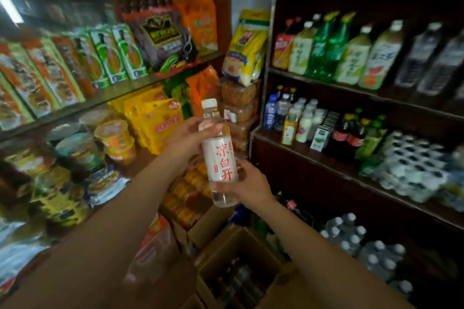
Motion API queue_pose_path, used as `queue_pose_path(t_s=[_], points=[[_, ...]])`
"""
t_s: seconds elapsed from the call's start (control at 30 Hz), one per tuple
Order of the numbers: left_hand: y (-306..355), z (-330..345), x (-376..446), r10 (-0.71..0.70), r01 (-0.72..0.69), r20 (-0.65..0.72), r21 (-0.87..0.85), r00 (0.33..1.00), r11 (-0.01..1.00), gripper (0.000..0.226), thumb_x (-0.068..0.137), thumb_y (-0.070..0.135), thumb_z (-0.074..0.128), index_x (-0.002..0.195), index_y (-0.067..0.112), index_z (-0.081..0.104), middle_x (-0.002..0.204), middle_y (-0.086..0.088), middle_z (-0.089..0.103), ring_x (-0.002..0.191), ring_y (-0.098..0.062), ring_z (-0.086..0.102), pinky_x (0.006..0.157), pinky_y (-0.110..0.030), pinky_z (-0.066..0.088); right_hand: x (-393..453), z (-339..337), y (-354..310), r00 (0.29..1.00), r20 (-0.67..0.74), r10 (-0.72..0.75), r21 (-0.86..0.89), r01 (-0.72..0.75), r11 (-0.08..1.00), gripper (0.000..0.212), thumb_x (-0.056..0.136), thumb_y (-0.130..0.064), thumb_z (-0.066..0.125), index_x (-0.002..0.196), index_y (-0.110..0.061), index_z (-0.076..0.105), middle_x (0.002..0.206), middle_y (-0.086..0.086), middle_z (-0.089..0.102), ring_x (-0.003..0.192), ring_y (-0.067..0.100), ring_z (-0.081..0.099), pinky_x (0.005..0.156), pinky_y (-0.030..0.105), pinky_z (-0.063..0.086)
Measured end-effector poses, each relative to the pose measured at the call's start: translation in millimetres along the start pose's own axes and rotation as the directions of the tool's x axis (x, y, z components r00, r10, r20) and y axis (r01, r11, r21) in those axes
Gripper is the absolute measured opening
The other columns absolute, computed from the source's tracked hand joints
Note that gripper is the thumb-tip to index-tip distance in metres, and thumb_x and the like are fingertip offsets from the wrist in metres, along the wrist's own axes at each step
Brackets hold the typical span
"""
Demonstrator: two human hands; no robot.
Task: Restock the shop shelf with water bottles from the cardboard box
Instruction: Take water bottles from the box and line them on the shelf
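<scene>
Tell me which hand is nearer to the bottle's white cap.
The left hand. It grips the water bottle high up, just below the white cap. The right hand holds the bottle's lower part, farther from the cap.

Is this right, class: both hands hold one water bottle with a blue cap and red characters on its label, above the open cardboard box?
Not quite. The head view shows the water bottle has a white cap, not blue. The rest stands: the left hand grips its upper part, the right hand its lower part, above the open cardboard box, and the label's characters are red.
</scene>
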State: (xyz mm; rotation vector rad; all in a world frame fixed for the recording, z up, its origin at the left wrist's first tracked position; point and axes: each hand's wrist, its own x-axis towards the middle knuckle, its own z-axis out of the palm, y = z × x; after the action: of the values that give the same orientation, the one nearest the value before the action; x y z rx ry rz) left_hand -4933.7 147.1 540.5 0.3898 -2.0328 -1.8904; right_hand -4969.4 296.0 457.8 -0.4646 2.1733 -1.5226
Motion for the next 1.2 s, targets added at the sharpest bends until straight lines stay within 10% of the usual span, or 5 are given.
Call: queue_pose_path(t_s=[0.5,0.9,1.2], points=[[126.5,275.9,58.9,0.167,-0.165,0.393,-0.04,0.904,0.985,0.044,0.075,0.023,0.076,0.117,0.018,0.063,0.108,-0.002,0.071,0.098,-0.019,0.068,0.079,-0.034,0.055,-47.9,-290.8,-16.0,0.939,-0.336,-0.075,0.093,0.113,0.989,0.059,0.065,-0.023,0.088,0.114,-0.024,0.055,0.099,-0.004,0.065,0.092,0.014,0.066,0.076,0.043,0.059],[153.6,534.0,64.5,0.19,-0.192,0.739,-0.083,0.646,0.978,0.02,0.085,0.017,0.068,0.098,0.031,0.062,0.1,0.014,0.067,0.092,-0.002,0.062,0.073,-0.022,0.049,-102.9,-511.4,54.4,0.762,-0.647,-0.003,0.014,0.016,1.0,0.07,0.065,-0.027,0.088,0.125,-0.022,0.052,0.095,-0.01,0.063,0.091,0.013,0.065,0.072,0.034,0.058],[144.9,692.5,109.9,0.153,-0.266,0.891,-0.037,0.428,0.963,0.042,0.083,0.024,0.071,0.123,0.026,0.058,0.112,0.009,0.066,0.102,-0.006,0.061,0.074,-0.025,0.05,-89.1,-621.8,118.7,0.551,-0.831,0.081,0.06,-0.056,0.997,0.07,0.06,-0.027,0.09,0.121,-0.021,0.056,0.102,-0.004,0.069,0.094,0.012,0.066,0.084,0.036,0.057]])
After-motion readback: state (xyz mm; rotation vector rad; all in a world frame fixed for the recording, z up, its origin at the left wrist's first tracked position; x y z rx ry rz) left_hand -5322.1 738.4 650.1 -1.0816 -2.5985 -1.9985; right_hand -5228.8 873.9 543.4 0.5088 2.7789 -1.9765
